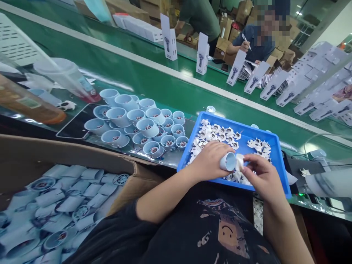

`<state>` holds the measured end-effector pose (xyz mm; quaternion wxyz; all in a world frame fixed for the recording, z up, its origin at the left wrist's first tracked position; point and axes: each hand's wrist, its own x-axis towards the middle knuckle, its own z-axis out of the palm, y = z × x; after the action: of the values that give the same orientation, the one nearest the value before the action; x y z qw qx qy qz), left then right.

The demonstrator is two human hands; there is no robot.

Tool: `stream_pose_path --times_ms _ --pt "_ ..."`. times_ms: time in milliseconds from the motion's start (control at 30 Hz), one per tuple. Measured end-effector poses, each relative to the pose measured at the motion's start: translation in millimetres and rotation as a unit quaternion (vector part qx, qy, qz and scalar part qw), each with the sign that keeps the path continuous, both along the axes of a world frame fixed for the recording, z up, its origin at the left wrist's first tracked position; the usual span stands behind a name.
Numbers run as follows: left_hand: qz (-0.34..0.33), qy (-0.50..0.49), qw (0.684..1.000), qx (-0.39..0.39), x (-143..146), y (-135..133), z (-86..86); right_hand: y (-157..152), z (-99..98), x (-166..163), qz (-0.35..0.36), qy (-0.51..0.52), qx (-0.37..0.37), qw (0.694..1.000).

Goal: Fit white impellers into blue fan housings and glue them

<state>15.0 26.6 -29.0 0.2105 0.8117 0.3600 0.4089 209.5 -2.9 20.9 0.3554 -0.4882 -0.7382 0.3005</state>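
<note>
My left hand (210,161) is closed around a small pale-blue cylinder housing (228,161), its open end turned to the right. My right hand (260,174) pinches a small white fan piece (239,161) right at that open end. Both hands hover over the near side of a blue tray (271,141) that holds several more white fan pieces (220,134).
Several pale-blue housings with motors stand upright in a cluster (143,123) left of the tray. A cardboard box (68,154) at lower left holds many more. White product cartons (202,54) stand along the green conveyor (154,84). Other people work beyond it, one writing (246,40).
</note>
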Motion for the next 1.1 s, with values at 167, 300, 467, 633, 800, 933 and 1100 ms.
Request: stream_pose_path --times_ms 167,300,467,633,800,933,1100 --pt "0.000 0.019 0.998 0.062 0.6 -17.7 0.2 -11.3 5.6 -17.9 0.039 -0.086 0.081 0.992" --pt "0.015 0.000 0.995 0.102 3.7 -28.5 1.5 -6.1 0.1 -21.1 0.073 -0.098 0.124 0.985" --pt "0.042 -0.025 0.991 0.122 13.8 -34.8 6.1 -10.0 6.0 -9.1 0.077 -0.099 0.159 0.979" --pt "0.044 0.014 0.994 0.097 0.6 -18.4 21.9 -38.8 17.0 32.8 0.114 -0.083 0.122 0.983" --pt "0.264 0.060 0.962 -0.039 -35.0 78.5 43.3 -47.9 -17.7 57.9 0.036 -0.051 0.131 0.989" --pt "0.370 0.154 0.902 -0.160 -70.0 170.9 53.8 -45.9 -48.0 63.1 0.041 -0.062 0.147 0.986" --pt "0.405 0.323 0.821 -0.239 -111.0 209.4 48.5 -55.5 -67.1 89.4 0.013 -0.110 0.177 0.978"
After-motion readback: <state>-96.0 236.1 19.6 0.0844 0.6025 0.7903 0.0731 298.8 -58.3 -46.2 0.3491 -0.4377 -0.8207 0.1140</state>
